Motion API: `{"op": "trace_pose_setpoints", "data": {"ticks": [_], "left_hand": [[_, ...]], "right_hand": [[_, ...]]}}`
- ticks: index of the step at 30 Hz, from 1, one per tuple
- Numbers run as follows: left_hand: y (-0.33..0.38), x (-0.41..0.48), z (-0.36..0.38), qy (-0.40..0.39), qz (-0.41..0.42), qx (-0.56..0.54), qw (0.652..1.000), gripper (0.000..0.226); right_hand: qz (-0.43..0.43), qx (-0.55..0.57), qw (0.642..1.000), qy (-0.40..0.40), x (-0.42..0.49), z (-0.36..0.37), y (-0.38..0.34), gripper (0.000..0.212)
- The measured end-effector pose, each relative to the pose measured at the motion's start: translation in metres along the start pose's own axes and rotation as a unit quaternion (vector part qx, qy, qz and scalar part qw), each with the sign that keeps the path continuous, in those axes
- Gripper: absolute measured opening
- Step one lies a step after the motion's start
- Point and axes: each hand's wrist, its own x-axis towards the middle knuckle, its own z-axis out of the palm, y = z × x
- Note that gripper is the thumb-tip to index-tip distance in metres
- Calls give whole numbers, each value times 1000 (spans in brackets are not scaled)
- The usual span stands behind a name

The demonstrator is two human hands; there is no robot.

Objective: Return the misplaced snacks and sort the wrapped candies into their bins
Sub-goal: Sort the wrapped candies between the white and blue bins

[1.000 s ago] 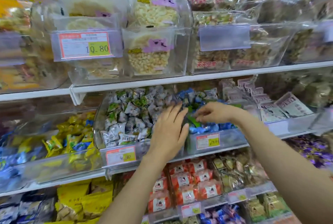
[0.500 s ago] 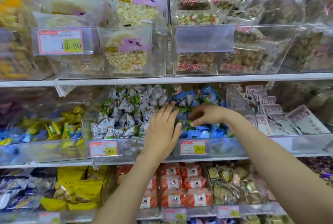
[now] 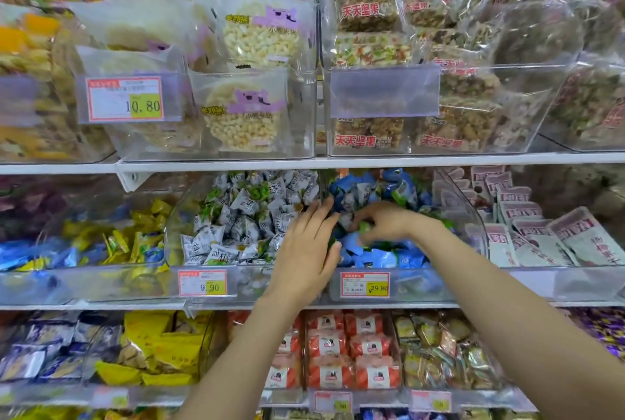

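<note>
Green candy: blurred, in the blue-candy bin on the middle shelf, among blue candies.
Right hand: fingers curled, pinching the green candy.
Left hand: fingers straight and together, resting at the divider beside the white-wrapped candies.
Price tag: on the bin front.

White-and-green wrapped candies fill one clear bin; blue candies with green strays fill the neighbouring bin
</note>
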Motion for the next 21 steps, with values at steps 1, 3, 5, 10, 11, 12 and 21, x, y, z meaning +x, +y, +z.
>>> {"op": "trace_pose_setpoints", "data": {"ticks": [1, 3, 5, 10, 11, 12, 21], "left_hand": [[-2, 0, 0, -3, 5, -1, 1000, 48], [-4, 2, -2, -7, 10, -12, 1000, 46], [-5, 4, -5, -4, 9, -31, 999, 45], [-6, 4, -17, 10, -10, -64, 998, 38], [-7, 5, -18, 7, -15, -67, 998, 37], [-8, 5, -18, 1, -18, -70, 997, 37], [-12, 4, -16, 2, -17, -85, 996, 35]], "right_hand": [[12, -9, 1000, -17, -7, -6, 5, 39], [22, -3, 999, -28, -18, -18, 14, 32], [1, 40, 998, 39, -20, -28, 12, 29], [-21, 107, 987, 122, 14, -13, -16, 54], [-13, 80, 992, 93, 23, -6, -18, 66], [3, 41, 996, 76, 31, 0, -19, 74], [6, 14, 990, 137, 31, 7, -10, 27]]}}
